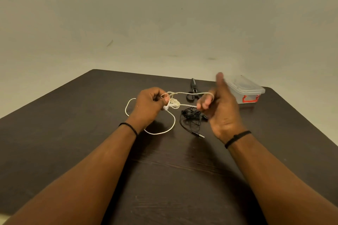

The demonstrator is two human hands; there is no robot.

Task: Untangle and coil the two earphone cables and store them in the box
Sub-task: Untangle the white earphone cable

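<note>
Pinching the white earphone cable (184, 93), left hand (149, 106) and right hand (219, 107) stretch it.

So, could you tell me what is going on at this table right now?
A person is working on the white earphone cable above a dark table. The left hand pinches its tangled bundle, while the right hand has a loop of it hooked round the fingers, stretched between the two. The rest trails onto the table. The black earphone cable lies in a loose heap, untouched. The clear box with red clasps sits closed at the far right, scissors beside it.
</note>
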